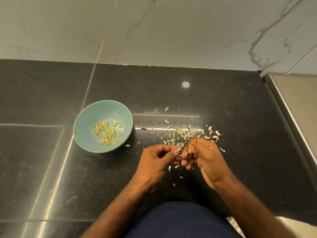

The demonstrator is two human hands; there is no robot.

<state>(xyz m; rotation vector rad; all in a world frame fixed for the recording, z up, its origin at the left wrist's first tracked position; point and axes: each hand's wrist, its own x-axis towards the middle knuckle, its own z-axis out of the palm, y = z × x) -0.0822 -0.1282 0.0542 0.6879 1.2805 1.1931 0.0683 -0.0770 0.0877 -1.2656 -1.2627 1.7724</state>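
Looked down, through the head camera, on a black speckled counter (pixel 231 103). Pinched a small garlic clove (pixel 178 149) between thumb and forefinger of the left hand (pixel 159 162), just above the counter and close to its near edge. Gripped a pale strip of skin (pixel 188 152) in the curled fingers of the right hand (pixel 207 160), with both hands drawn close together, fingertips nearly touching. Could not make out a join between strip and clove. Saw a scatter of papery peels (pixel 178 134) on the counter just beyond the hands, and a few unpeeled cloves (pixel 214 135) at its right end. Found a light blue bowl (pixel 82 122) well to the left of the hands, upright on the counter, with a loose layer of yellowish peeled cloves (pixel 107 133) in its bottom. Noted a grey-veined marble wall (pixel 171 31) behind the counter, a steel surface (pixel 301 103) at the right, and dark blue clothing (pixel 180 220) at the lower edge.
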